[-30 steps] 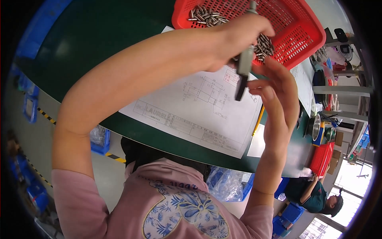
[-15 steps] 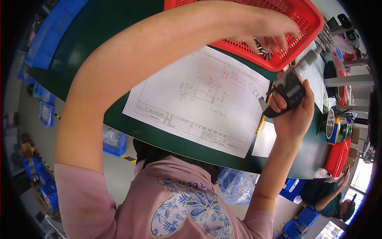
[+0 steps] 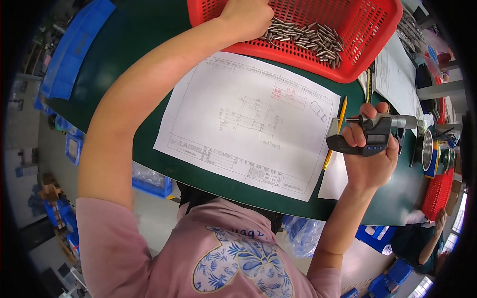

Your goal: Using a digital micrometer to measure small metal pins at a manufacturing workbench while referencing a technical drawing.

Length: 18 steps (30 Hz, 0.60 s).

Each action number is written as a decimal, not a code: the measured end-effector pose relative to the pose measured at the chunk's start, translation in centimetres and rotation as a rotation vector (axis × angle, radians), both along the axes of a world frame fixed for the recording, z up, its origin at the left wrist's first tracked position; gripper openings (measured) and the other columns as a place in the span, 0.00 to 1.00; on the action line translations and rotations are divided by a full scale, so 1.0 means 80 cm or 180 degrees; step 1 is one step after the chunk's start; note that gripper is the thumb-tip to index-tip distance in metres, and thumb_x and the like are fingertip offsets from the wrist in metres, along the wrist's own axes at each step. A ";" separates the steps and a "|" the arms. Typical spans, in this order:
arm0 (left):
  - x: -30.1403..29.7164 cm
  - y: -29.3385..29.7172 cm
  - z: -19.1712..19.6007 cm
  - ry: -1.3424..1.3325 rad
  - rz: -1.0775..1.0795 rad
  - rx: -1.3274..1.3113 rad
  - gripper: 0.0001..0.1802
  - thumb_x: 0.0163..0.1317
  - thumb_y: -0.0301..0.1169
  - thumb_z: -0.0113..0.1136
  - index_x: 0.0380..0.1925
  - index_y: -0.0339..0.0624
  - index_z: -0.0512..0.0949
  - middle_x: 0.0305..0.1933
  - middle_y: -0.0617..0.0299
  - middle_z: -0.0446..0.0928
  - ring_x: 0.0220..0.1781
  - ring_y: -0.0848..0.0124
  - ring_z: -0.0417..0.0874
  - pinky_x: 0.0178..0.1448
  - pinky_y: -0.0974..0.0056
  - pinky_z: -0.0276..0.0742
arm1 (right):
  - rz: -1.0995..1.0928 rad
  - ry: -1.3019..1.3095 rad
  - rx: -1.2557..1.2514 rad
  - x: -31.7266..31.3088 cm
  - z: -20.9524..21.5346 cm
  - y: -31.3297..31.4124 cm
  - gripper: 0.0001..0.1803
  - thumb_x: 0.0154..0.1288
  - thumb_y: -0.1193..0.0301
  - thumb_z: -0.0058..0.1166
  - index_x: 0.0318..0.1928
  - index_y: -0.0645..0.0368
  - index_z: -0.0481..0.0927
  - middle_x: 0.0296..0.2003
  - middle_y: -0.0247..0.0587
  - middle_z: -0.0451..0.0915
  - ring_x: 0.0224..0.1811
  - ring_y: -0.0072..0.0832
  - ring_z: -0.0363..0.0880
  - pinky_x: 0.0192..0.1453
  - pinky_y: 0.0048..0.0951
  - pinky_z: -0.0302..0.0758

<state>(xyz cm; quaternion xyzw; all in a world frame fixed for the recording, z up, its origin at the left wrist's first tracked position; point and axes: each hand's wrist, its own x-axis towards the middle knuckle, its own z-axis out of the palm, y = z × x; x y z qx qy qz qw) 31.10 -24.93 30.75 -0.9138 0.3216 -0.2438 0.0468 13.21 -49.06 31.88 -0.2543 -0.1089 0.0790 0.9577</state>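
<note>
My right hand [image 3: 371, 149] is wrapped round a digital micrometer [image 3: 376, 134] with a black frame, a small display and a silver thimble. Between its measuring faces there is a gap with nothing in it that I can see. Many small metal pins [image 3: 318, 40] lie heaped in a red perforated plastic basket [image 3: 365, 49]. At the basket's near left part, by the edge of the heap, my left hand [image 3: 248, 19] has its fingers curled closed; what they hold, if anything, is hidden. Below the basket lies a printed technical drawing sheet [image 3: 218, 134] showing a stepped pin.
A yellow pencil [image 3: 329, 158] lies along the drawing's right edge on the green table [image 3: 154, 79]. A blue bin [image 3: 74, 52] stands at the far left. To the right are more papers [image 3: 392, 64], a metal bowl [image 3: 427, 146] and a second red basket [image 3: 438, 196], near another person [image 3: 422, 243].
My left hand has moved left across the basket, its spread fingers now curled, uncovering the pins. The micrometer in my right hand has turned from slanting to nearly level. The view has shifted slightly.
</note>
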 end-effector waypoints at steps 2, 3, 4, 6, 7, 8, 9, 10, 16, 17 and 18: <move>-0.005 -0.004 0.009 0.0315 0.0220 0.0231 0.08 0.44 0.29 0.50 0.16 0.37 0.77 0.26 0.52 0.74 0.33 0.59 0.75 0.35 0.57 0.72 | 0.0013 0.0097 0.0053 0.003 -0.006 -0.001 0.25 0.55 0.64 0.36 0.54 0.58 0.62 0.46 0.42 0.64 0.28 0.30 0.64 0.34 0.28 0.58; -0.005 -0.005 0.008 0.0291 0.0263 0.0138 0.08 0.43 0.27 0.49 0.16 0.36 0.77 0.26 0.52 0.74 0.33 0.59 0.76 0.35 0.57 0.72 | 0.0009 0.0074 0.0034 0.001 -0.002 -0.001 0.25 0.55 0.64 0.35 0.55 0.58 0.62 0.46 0.43 0.64 0.29 0.31 0.64 0.36 0.28 0.58; -0.001 -0.005 0.006 0.0279 0.0242 0.0120 0.08 0.43 0.27 0.49 0.16 0.36 0.77 0.26 0.52 0.74 0.33 0.59 0.76 0.35 0.57 0.72 | 0.0008 0.0054 0.0015 0.000 0.001 0.000 0.25 0.55 0.64 0.35 0.55 0.58 0.62 0.46 0.43 0.64 0.30 0.32 0.64 0.37 0.29 0.59; 0.007 -0.006 0.003 0.0199 0.0267 0.0033 0.08 0.43 0.27 0.49 0.16 0.36 0.77 0.26 0.52 0.74 0.33 0.59 0.76 0.36 0.57 0.73 | -0.0010 0.0068 0.0041 0.002 0.001 0.002 0.26 0.55 0.64 0.35 0.55 0.59 0.61 0.46 0.44 0.65 0.30 0.32 0.64 0.37 0.29 0.59; 0.007 -0.004 0.002 0.0204 0.0272 0.0047 0.08 0.43 0.27 0.49 0.16 0.36 0.77 0.26 0.52 0.74 0.33 0.59 0.76 0.36 0.57 0.73 | -0.0007 0.0093 0.0084 0.004 0.000 0.003 0.26 0.55 0.64 0.35 0.56 0.59 0.61 0.46 0.44 0.65 0.30 0.33 0.64 0.38 0.29 0.59; 0.008 -0.002 0.002 0.0207 0.0175 0.0026 0.08 0.45 0.27 0.49 0.18 0.35 0.76 0.26 0.52 0.74 0.33 0.58 0.76 0.37 0.57 0.73 | -0.0002 0.0096 0.0094 0.005 0.000 0.006 0.26 0.55 0.64 0.35 0.56 0.59 0.61 0.46 0.44 0.65 0.30 0.33 0.64 0.38 0.29 0.59; 0.004 -0.002 0.004 0.0215 0.0070 0.0000 0.08 0.47 0.28 0.50 0.20 0.35 0.75 0.25 0.52 0.74 0.33 0.58 0.76 0.37 0.57 0.73 | -0.0106 0.0217 -0.0039 0.004 0.002 0.009 0.26 0.55 0.66 0.35 0.55 0.59 0.60 0.46 0.42 0.64 0.30 0.30 0.63 0.37 0.28 0.59; 0.000 -0.003 0.005 0.0220 0.0066 0.0003 0.08 0.47 0.28 0.50 0.20 0.35 0.75 0.25 0.52 0.74 0.33 0.58 0.76 0.37 0.57 0.73 | -0.0210 0.0337 -0.0174 0.004 0.003 0.010 0.25 0.54 0.68 0.34 0.55 0.59 0.59 0.46 0.41 0.62 0.29 0.27 0.61 0.37 0.26 0.59; -0.049 -0.002 0.023 0.1318 0.0248 -0.2292 0.06 0.51 0.29 0.52 0.26 0.36 0.71 0.29 0.52 0.72 0.33 0.56 0.74 0.38 0.58 0.71 | -0.0190 0.0355 -0.0500 -0.002 0.006 0.017 0.28 0.55 0.67 0.33 0.58 0.61 0.57 0.47 0.44 0.64 0.33 0.30 0.63 0.39 0.28 0.60; -0.056 0.005 0.011 0.1749 -0.0015 -0.3111 0.05 0.50 0.27 0.52 0.25 0.37 0.71 0.30 0.52 0.72 0.34 0.56 0.74 0.38 0.58 0.70 | -0.0221 0.0406 -0.0494 -0.004 0.006 0.017 0.28 0.55 0.67 0.33 0.57 0.62 0.57 0.47 0.45 0.65 0.32 0.31 0.64 0.39 0.29 0.60; -0.064 0.012 0.009 0.2176 -0.0295 -0.3902 0.04 0.50 0.26 0.52 0.24 0.37 0.71 0.30 0.52 0.72 0.34 0.56 0.73 0.37 0.57 0.70 | -0.0269 0.0402 -0.0487 -0.005 0.006 0.015 0.28 0.55 0.67 0.33 0.57 0.62 0.57 0.47 0.45 0.65 0.32 0.31 0.64 0.39 0.29 0.60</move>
